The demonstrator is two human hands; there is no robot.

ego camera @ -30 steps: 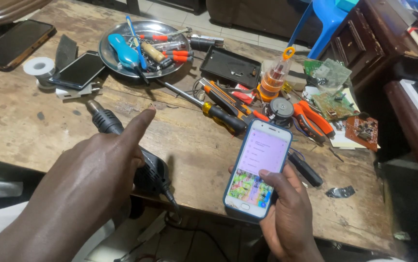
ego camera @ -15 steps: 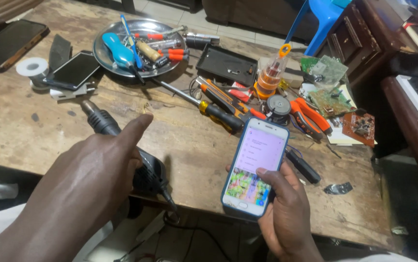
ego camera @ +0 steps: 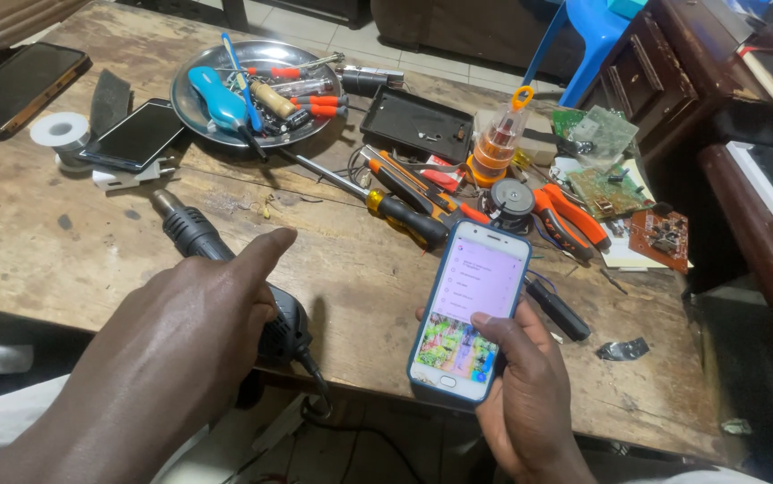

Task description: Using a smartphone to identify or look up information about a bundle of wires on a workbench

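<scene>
Gripping a lit smartphone (ego camera: 470, 314) at 5 o'clock, the right hand (ego camera: 525, 394) thumbs its screen; the left hand (ego camera: 171, 350), open with nothing in it, covers the heat gun (ego camera: 225, 269) at 8 o'clock.

Left hand (ego camera: 180, 358) covered most of the heat gun (ego camera: 225, 269), centre-left. Dark phone (ego camera: 14, 85) was cut by the upper-left edge. Text on the lit phone (ego camera: 469, 309) was too small to read.

Even soft daylight, sharp centre, edges perhaps slightly warped.
</scene>
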